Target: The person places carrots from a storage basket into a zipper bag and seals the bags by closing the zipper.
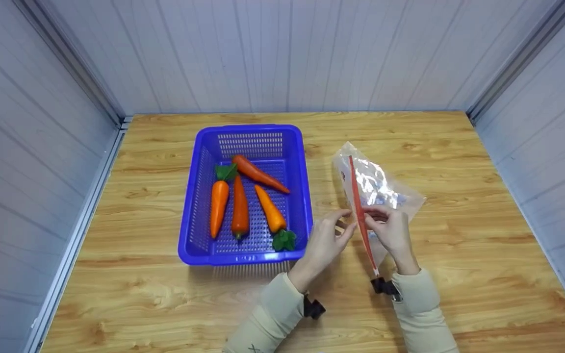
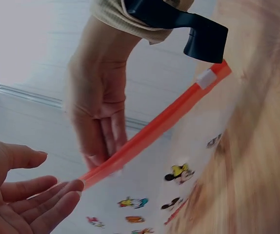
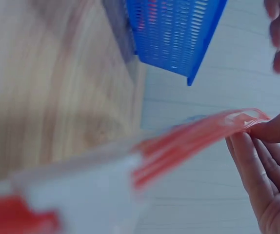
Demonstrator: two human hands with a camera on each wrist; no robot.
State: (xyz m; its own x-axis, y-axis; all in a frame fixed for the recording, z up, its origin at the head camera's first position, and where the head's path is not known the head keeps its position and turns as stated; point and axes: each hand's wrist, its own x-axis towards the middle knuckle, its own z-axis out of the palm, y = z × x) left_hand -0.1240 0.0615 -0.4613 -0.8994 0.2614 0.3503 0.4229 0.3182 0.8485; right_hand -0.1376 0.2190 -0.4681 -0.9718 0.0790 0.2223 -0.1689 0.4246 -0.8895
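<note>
A clear slider bag (image 1: 385, 181) with a red zip strip (image 1: 356, 191) stands tilted on the table, right of the basket. In the left wrist view its side carries small cartoon prints, and a white slider (image 2: 207, 79) sits at the strip's near end. My right hand (image 1: 391, 233) pinches the strip near its middle between thumb and fingers. Relaxed and slightly bent, the fingers of my left hand (image 1: 324, 240) are on the strip's left side. They appear apart from the bag in the right wrist view.
A blue plastic basket (image 1: 307, 196) stands on the wooden table (image 1: 140, 294), left of the bag. Several carrots lie in it, among them an orange carrot (image 1: 219, 206) and a darker carrot (image 1: 240, 208). Pale panel walls (image 1: 263, 59) enclose the back and sides.
</note>
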